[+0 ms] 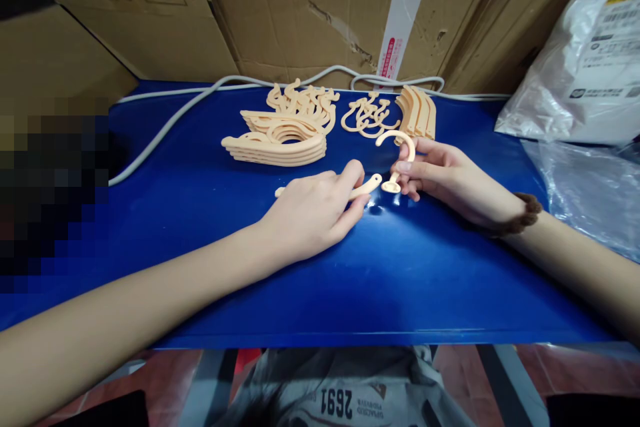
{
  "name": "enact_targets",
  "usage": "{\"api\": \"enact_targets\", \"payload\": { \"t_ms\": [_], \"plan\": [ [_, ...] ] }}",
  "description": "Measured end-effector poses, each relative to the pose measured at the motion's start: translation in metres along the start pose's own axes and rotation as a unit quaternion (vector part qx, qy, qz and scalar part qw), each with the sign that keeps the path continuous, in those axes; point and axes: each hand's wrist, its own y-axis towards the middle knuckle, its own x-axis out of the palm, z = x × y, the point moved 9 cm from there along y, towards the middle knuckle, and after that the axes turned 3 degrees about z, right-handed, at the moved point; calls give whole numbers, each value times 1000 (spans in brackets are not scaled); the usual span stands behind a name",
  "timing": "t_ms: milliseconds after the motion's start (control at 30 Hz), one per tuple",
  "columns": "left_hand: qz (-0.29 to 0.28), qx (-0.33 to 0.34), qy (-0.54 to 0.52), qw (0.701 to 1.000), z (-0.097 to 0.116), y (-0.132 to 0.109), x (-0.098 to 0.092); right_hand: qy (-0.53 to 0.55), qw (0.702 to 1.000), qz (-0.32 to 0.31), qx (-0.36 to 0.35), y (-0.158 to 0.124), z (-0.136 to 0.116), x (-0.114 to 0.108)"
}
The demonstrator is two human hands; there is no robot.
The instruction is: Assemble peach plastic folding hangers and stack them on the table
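Observation:
My left hand (313, 212) lies on the blue table (210, 247), fingers closed over a peach plastic hanger arm (369, 185) whose end pokes out past my fingertips. My right hand (443, 173) pinches a peach plastic hook (399, 153) upright, its round base almost touching the hanger arm's tip. A stack of finished peach hangers (280, 137) lies behind my left hand. Loose hooks (367, 117) and a row of hanger arms (417, 112) lie behind my right hand.
A white cable (170, 123) runs along the table's back edge. Cardboard boxes (300, 7) stand behind the table. Crinkled plastic bags (585, 60) sit at the right. A printed sack (350, 393) lies below the table's front edge.

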Motion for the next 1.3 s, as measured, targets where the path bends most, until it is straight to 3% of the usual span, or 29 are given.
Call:
{"api": "enact_targets", "payload": {
  "t_ms": [233,400,633,1100,1300],
  "plan": [
    [-30,-16,38,999,1,-1,3,42,998,36,17,2,4,-9],
    [-1,-12,62,998,2,-2,-3,50,997,49,17,1,4,-11],
    [27,5,12,1000,5,-2,-9,32,999,25,0,0,2,-7],
    [-1,43,8,999,12,-3,-3,23,1000,-5,-8,0,-1,-3],
    [38,84,-17,996,16,-7,-6,24,1000,-17,-5,-1,0,-3]
  ]
}}
